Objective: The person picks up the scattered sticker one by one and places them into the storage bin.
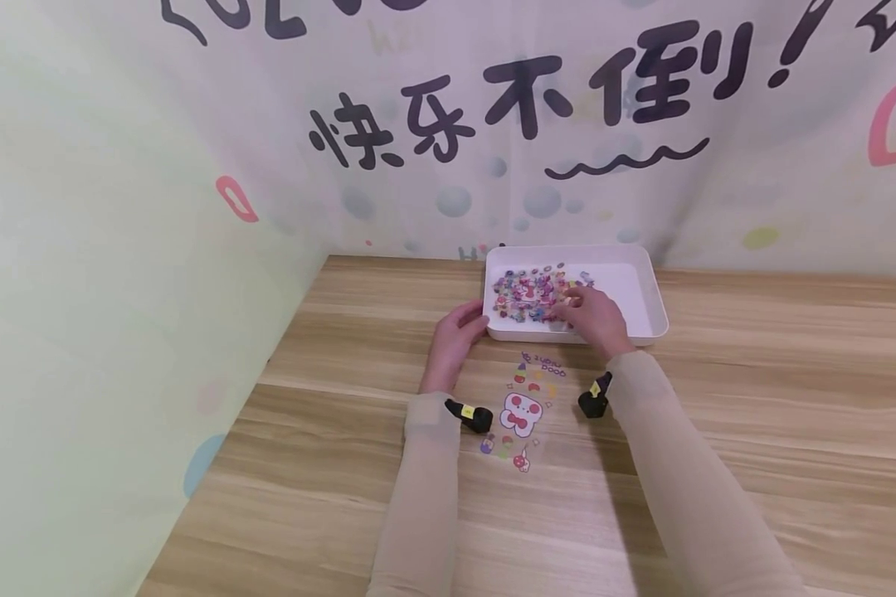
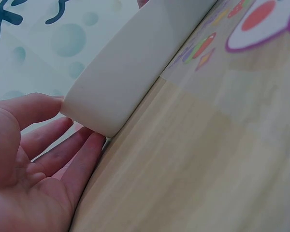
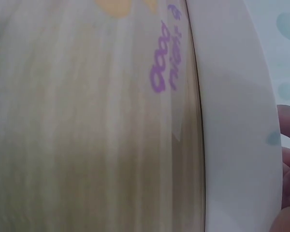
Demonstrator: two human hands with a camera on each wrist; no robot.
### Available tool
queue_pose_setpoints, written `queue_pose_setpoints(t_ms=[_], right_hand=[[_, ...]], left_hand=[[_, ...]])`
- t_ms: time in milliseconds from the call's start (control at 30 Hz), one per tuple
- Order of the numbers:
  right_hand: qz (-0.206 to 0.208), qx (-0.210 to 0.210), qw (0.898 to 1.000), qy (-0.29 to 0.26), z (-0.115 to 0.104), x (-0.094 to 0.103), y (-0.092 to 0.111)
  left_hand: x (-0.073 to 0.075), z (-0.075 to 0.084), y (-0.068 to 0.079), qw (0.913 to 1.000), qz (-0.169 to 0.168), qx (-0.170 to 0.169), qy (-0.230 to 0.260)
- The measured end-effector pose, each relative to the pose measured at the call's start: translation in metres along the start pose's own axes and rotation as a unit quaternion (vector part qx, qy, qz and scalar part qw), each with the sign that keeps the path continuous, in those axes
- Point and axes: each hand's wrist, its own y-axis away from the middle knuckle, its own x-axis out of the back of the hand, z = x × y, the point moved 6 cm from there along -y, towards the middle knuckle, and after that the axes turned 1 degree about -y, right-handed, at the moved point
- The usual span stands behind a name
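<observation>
A white tray (image 1: 645, 311) stands by the back wall, with a pile of small colourful pieces (image 1: 526, 294) in its left half. At its front left corner, my left hand (image 1: 451, 340) holds the tray. The left wrist view shows the thumb at the rim and the other fingertips (image 2: 99, 140) low against the corner. My right hand (image 1: 596, 319) reaches over the front wall into the tray, its bent fingers at the right side of the pile. I cannot tell whether it pinches a piece; in the right wrist view the tray wall hides most of the hand.
In front of the tray, between my forearms, a clear printed sheet or bag (image 1: 521, 414) with a white cartoon animal and fruit lies on the wood-grain table (image 1: 306, 464). A printed cloth (image 1: 418, 207) hangs behind the tray. Black wrist cameras sit at both cuffs.
</observation>
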Motion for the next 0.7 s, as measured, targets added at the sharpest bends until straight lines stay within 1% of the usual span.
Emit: queue_pose_setpoints(t_ms=[367, 500, 700], right_hand=[[-0.009, -0.009, 1.000, 0.005, 0.000, 0.000, 0.000], [-0.009, -0.020, 1.000, 0.009, 0.002, 0.000, -0.001], [0.001, -0.038, 0.999, 0.001, 0.002, 0.001, 0.000]], left_hand=[[0.000, 0.002, 0.000, 0.9999, -0.005, 0.003, 0.011], [0.000, 0.002, 0.000, 0.9999, -0.005, 0.004, 0.012], [-0.001, 0.018, 0.011, 0.9996, -0.018, 0.013, 0.015]])
